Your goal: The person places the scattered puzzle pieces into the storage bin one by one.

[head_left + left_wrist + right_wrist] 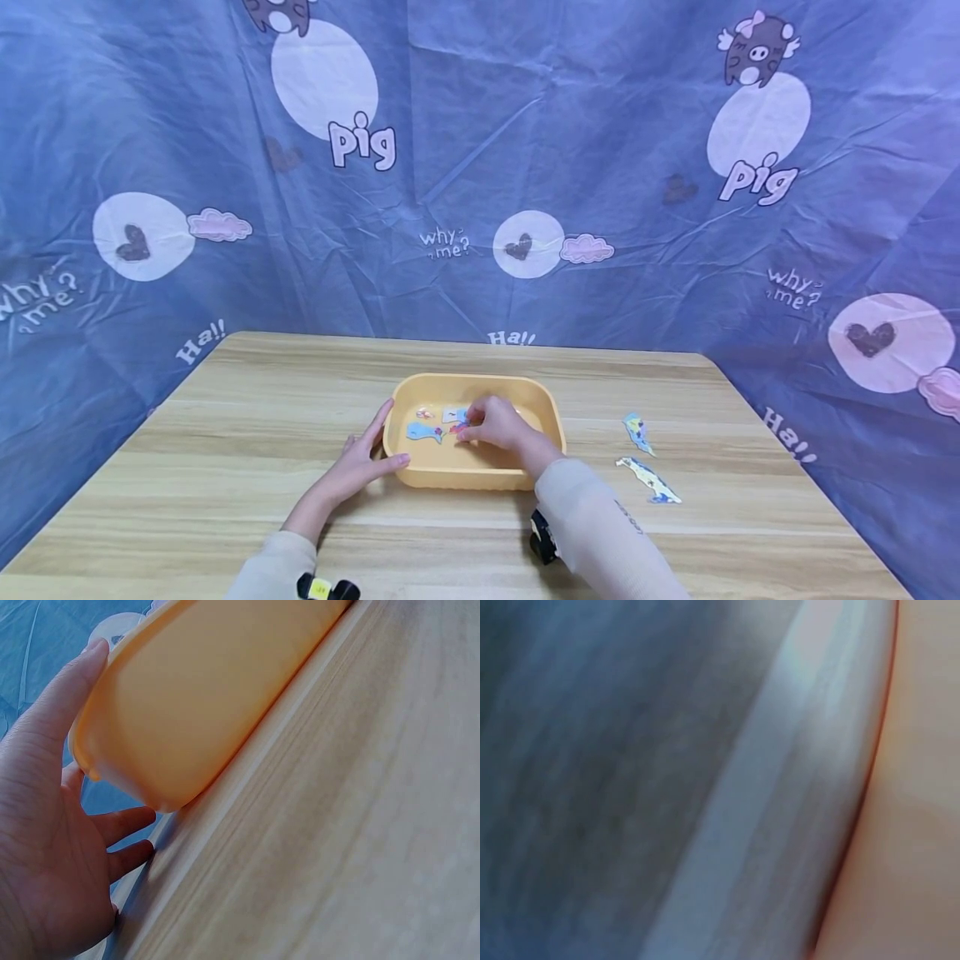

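A shallow, rounded rectangular tray of orange plastic (551, 417) is seen in the middle of the light wooden bench (225, 433), with its long axis running from left to right in front of the person. The left hand (367, 458) is laid against the left end of the tray: the fingers are straight and rest along the outer wall, and the thumb lies along the near wall, so this grip is open and only steadies the tray. In the left wrist view the same hand (45, 847) is seen flat beside the orange wall (210, 697).

The right hand (495, 423) is placed inside the tray, over its middle. Its fingers are curled down onto a small flat piece with pink and blue print (457, 427), which seems to be pinched at the fingertips; the grip is therefore closed on it, as far as can be judged. This piece lies directly under the right hand, well nearer to it than to the left one.

On the tray floor are also found a blue fish-shaped flat piece (422, 431), a white square piece (453, 414) and a tiny pink piece (424, 412), all to the left of the right hand. Two more printed flat pieces (649, 481) lie on the bench at the right, apart from the tray. The right wrist view is too blurred to be read.
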The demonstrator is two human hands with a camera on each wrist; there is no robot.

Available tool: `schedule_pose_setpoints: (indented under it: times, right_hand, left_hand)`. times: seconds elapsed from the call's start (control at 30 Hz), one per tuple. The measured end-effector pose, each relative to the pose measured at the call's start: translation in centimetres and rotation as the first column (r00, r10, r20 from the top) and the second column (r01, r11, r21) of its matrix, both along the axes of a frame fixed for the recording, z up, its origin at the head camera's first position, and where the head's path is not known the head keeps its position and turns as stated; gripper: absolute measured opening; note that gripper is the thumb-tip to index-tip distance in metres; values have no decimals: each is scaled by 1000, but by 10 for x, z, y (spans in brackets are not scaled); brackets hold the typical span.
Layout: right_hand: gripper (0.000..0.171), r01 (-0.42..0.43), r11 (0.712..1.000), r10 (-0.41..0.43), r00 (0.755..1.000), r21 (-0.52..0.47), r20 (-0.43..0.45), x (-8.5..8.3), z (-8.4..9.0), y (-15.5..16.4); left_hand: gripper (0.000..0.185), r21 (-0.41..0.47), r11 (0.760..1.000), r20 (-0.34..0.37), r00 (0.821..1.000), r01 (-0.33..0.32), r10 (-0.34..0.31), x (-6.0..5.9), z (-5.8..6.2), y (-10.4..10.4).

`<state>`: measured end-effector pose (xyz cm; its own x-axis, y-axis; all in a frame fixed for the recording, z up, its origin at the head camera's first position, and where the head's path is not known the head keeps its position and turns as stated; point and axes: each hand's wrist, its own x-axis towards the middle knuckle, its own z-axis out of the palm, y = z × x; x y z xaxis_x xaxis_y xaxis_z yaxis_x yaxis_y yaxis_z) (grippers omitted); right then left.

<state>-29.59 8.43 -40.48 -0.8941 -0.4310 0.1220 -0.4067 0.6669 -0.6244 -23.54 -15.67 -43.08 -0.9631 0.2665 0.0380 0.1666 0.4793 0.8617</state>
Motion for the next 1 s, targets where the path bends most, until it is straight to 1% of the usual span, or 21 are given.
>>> schedule_pose_setpoints:
  times: [0.13,0.27,0.4,0.53,0.63,0.73,0.8,0.87,1.0]
  right_hand:
    - [26,9,1000,-8,1000,-29,7,-1,1,1]
    - [31,41,995,-38,999,-89,28,-2,1,2]
    - [34,63,986,-55,997,-153,53,-1,6,3]
    - [34,61,985,-57,998,-161,32,-2,12,3]
    - [34,53,987,-55,998,-149,-10,-4,15,4]
    - [35,46,987,-52,998,-153,-37,-4,21,6]
    - [35,40,985,-48,998,-170,-40,-3,26,8]
    - [37,37,980,-42,999,-197,-21,-3,31,10]
    - [39,35,973,-38,999,-226,-9,-4,37,16]
  left_hand:
    - [87,-1,1000,-3,1000,-2,2,1,0,0]
    - [86,10,1000,-11,1000,8,-7,1,-2,0]
    - [87,14,1000,-13,1000,6,-6,1,-2,0]
    - [87,11,1000,-8,1000,2,-2,1,-1,0]
    - [87,18,1000,-5,1000,7,-7,1,-1,0]
    - [87,26,1000,0,1000,10,-10,1,-1,1]
    - [87,28,1000,3,1000,9,-9,1,0,1]
    - [86,28,1000,-1,1000,11,-11,1,0,1]
    - [86,30,999,-12,1000,16,-16,1,-1,0]
